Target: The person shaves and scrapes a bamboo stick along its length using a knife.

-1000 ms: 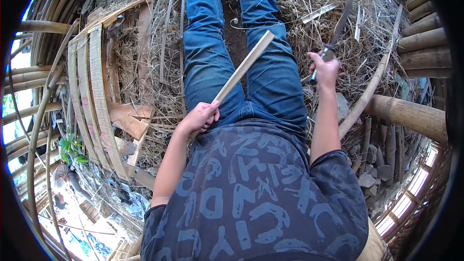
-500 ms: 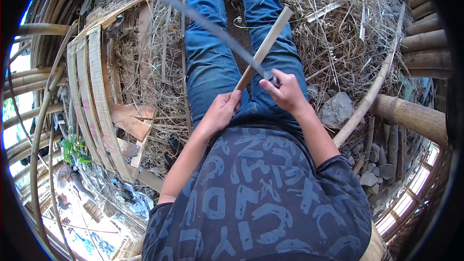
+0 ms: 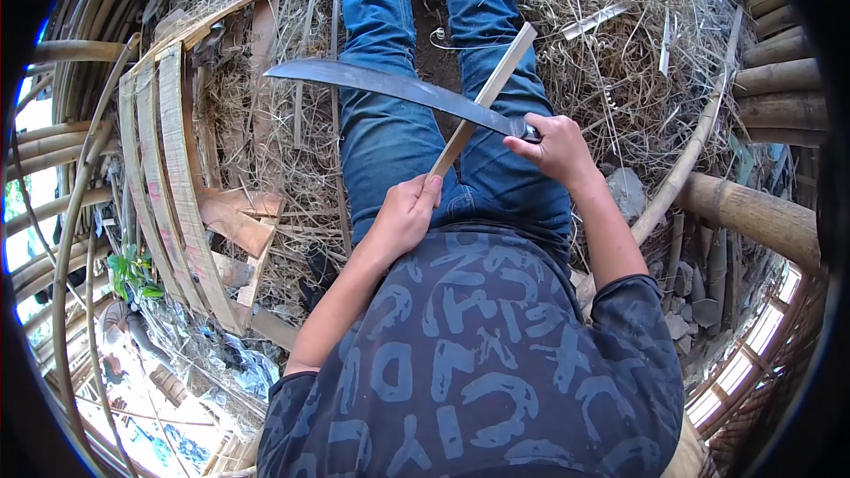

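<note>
My left hand (image 3: 410,212) is closed around the lower end of a pale wooden strip (image 3: 506,64), which slants up and to the right above my thighs. My right hand (image 3: 558,149) grips the dark handle of a machete (image 3: 381,82). Its long, slightly curved blade points left and crosses over the strip, covering a short part of it. Whether blade and wood touch, I cannot tell. Under both lie my legs in blue jeans (image 3: 385,137).
Straw and shavings (image 3: 611,80) cover the ground around my legs. Curved wooden slats (image 3: 181,168) stand at the left. To the right are a bent pole (image 3: 691,146), a thick bamboo pole (image 3: 753,212) and a grey stone (image 3: 627,190). Bamboo walls surround the place.
The machete has swung from pointing up-left to lying nearly level, its tip lower. My right hand has moved slightly right. My left hand has dropped a little with the wooden strip.
</note>
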Action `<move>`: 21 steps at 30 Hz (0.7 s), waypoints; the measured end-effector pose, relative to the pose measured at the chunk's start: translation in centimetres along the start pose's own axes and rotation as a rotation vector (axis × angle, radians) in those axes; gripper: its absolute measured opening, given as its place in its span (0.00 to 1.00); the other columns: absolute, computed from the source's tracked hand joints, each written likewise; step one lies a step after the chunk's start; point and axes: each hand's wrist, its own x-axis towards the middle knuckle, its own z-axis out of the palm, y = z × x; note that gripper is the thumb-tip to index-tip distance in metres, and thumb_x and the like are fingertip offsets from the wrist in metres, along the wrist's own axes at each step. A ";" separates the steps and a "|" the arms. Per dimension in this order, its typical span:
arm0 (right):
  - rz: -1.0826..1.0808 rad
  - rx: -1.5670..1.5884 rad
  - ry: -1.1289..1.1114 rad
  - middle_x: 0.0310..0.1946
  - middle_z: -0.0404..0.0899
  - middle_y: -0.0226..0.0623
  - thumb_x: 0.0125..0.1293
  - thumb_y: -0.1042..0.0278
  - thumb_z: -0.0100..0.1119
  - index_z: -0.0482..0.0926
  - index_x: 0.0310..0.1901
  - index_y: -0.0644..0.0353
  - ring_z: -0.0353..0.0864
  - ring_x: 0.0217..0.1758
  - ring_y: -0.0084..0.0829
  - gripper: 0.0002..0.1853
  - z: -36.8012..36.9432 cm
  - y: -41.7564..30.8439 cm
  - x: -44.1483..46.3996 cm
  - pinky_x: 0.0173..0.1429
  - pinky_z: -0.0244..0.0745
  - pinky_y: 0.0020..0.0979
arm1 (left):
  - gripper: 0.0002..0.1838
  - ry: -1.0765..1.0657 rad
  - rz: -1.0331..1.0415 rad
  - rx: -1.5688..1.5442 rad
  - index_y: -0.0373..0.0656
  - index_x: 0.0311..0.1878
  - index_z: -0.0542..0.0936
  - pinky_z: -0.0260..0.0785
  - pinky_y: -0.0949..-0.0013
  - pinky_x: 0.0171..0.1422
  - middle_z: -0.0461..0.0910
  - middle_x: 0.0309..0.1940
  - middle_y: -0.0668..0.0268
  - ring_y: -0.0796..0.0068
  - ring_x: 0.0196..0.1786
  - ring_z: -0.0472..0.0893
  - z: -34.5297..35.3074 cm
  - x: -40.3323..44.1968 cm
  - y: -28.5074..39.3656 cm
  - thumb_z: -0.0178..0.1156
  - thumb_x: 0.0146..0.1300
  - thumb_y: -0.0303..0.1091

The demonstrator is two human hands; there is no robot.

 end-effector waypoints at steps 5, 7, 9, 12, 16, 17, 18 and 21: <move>-0.036 -0.029 0.072 0.17 0.76 0.48 0.56 0.29 0.58 0.72 0.19 0.61 0.79 0.25 0.52 0.35 0.5 -2.8 -0.5 0.29 0.74 0.46 | 0.23 0.003 -0.034 -0.043 0.41 0.27 0.71 0.55 0.75 0.25 0.64 0.16 0.75 0.85 0.20 0.62 -0.1 -0.3 -1.0 0.43 0.76 0.46; -0.091 0.010 0.113 0.16 0.76 0.45 0.54 0.29 0.60 0.72 0.19 0.59 0.80 0.23 0.49 0.34 1.0 -4.0 -0.6 0.28 0.75 0.44 | 0.23 0.014 -0.013 -0.056 0.41 0.27 0.71 0.55 0.75 0.25 0.64 0.16 0.75 0.85 0.20 0.62 0.0 -0.5 -0.7 0.43 0.76 0.45; -0.116 -0.023 0.132 0.16 0.76 0.44 0.54 0.29 0.60 0.72 0.18 0.58 0.80 0.22 0.48 0.34 0.2 -4.1 -0.4 0.27 0.75 0.43 | 0.23 0.041 0.001 -0.060 0.41 0.27 0.71 0.55 0.75 0.25 0.64 0.16 0.75 0.85 0.20 0.62 0.0 -0.9 0.2 0.43 0.76 0.45; -0.083 -0.055 0.163 0.15 0.76 0.42 0.54 0.29 0.61 0.74 0.19 0.58 0.80 0.21 0.45 0.33 -0.9 -2.6 0.4 0.28 0.75 0.43 | 0.23 0.083 0.046 0.015 0.41 0.27 0.71 0.56 0.75 0.25 0.63 0.16 0.75 0.85 0.20 0.62 -0.5 -1.7 0.1 0.43 0.76 0.45; 0.143 -0.051 0.186 0.15 0.76 0.47 0.56 0.29 0.58 0.77 0.21 0.60 0.81 0.23 0.48 0.34 -1.5 -0.3 1.3 0.29 0.75 0.44 | 0.23 0.082 0.001 0.006 0.40 0.27 0.71 0.56 0.75 0.26 0.64 0.16 0.74 0.85 0.21 0.62 -0.8 -2.1 -1.0 0.44 0.76 0.45; 0.150 -0.046 0.143 0.15 0.76 0.47 0.57 0.29 0.58 0.77 0.21 0.60 0.81 0.23 0.48 0.34 -1.5 -0.4 1.1 0.29 0.75 0.44 | 0.22 0.072 0.002 0.005 0.40 0.26 0.71 0.56 0.75 0.26 0.64 0.16 0.74 0.85 0.21 0.62 -0.5 -2.0 -1.0 0.44 0.76 0.44; 0.161 -0.040 0.101 0.15 0.76 0.47 0.57 0.29 0.57 0.78 0.21 0.60 0.81 0.24 0.49 0.34 -1.4 -0.7 0.7 0.30 0.75 0.44 | 0.22 0.059 0.003 0.006 0.40 0.26 0.70 0.56 0.75 0.26 0.64 0.16 0.74 0.85 0.21 0.63 -0.2 -1.8 -0.9 0.45 0.76 0.43; 0.010 0.034 0.082 0.15 0.76 0.47 0.56 0.28 0.58 0.75 0.19 0.60 0.80 0.23 0.50 0.35 -0.1 -3.3 -0.2 0.29 0.74 0.45 | 0.21 0.060 0.033 0.005 0.39 0.27 0.71 0.58 0.73 0.26 0.64 0.16 0.73 0.83 0.21 0.63 0.5 -1.1 -0.1 0.45 0.76 0.42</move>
